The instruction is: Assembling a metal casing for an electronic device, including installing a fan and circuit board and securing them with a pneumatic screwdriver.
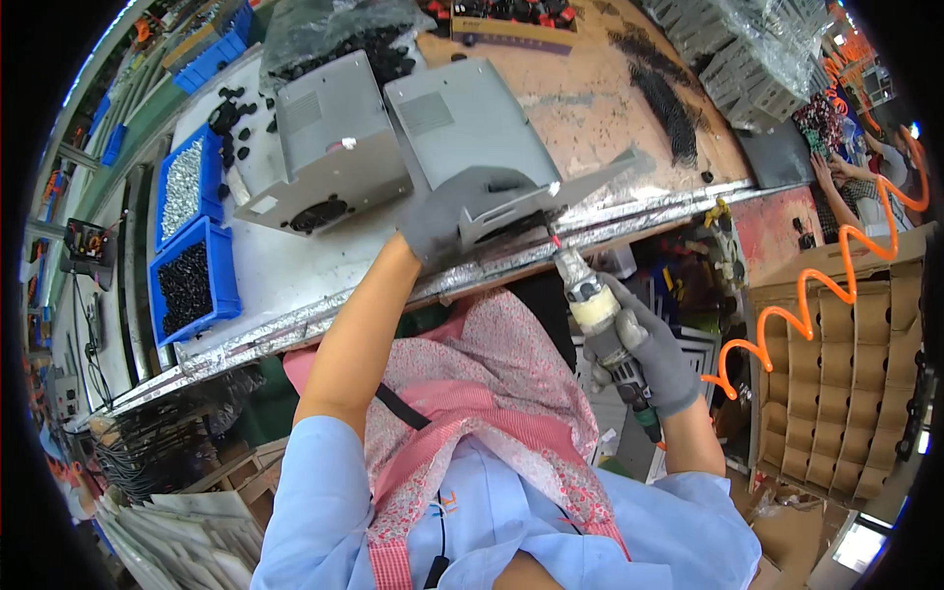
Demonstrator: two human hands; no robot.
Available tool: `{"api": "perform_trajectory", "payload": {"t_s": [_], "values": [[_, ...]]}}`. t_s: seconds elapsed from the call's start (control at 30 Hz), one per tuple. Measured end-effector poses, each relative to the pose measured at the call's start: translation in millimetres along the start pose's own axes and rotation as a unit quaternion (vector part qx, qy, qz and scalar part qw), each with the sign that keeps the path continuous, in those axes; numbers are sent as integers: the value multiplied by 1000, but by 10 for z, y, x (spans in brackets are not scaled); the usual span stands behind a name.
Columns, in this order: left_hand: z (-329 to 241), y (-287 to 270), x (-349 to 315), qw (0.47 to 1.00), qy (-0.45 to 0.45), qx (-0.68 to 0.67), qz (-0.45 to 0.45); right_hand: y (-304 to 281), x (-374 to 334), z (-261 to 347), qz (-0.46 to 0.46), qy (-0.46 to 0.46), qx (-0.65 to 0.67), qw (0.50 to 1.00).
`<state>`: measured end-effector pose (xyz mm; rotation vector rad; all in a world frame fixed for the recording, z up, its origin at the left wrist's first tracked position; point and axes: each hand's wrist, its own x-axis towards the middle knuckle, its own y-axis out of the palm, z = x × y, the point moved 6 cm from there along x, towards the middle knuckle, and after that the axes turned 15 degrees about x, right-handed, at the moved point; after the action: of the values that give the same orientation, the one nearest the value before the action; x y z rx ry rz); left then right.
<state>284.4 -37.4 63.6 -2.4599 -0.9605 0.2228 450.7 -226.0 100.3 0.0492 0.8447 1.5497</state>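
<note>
My left hand [442, 218], in a grey glove, grips a grey sheet-metal housing [511, 208] and holds it tilted at the bench's front edge. My gloved right hand [654, 349] is wrapped round a power screwdriver [593, 307] with pale tape on its front part. Its red-tipped bit points up at the housing's lower edge; I cannot tell whether it touches. Left of my left hand stands another grey metal case [324, 182] with a black fan [320, 214] in its side. Behind my hand lies a grey vented cover [472, 113].
Blue bins of silver parts [184, 187] and black parts [185, 288] stand at the left. Beyond are a carton of red and black parts [516, 25] and dark small parts [669, 113]. An orange coiled hose [806, 295] crosses a divided cardboard box [846, 364] at the right.
</note>
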Motion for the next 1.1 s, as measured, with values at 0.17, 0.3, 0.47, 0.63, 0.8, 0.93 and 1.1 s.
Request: {"api": "perform_trajectory", "payload": {"t_s": [0.17,0.3,0.47,0.63,0.8,0.93,1.1], "values": [[-88,-34,-102,981,-123,-121,-89,-40,45,-51,-43,-93,-152,983],[-45,-54,-150,955,-125,-225,-148,-68,68,-99,-63,-101,-170,978],[-55,-56,-155,974,-77,-173,-128,-153,56,-179,-69,-101,-196,973],[-86,-58,-169,980,-73,-154,-102,-131,39,-194,-86,-102,-236,963],[-69,-91,-173,989,-34,-109,-95,-141,16,-208,-81,-109,-251,959],[-70,-52,-165,987,-28,-140,-72,-15,-15,-147,-99,-48,-151,982],[-58,-81,-182,991,-26,-120,-62,156,-21,-79,-32,39,-11,999]]}}
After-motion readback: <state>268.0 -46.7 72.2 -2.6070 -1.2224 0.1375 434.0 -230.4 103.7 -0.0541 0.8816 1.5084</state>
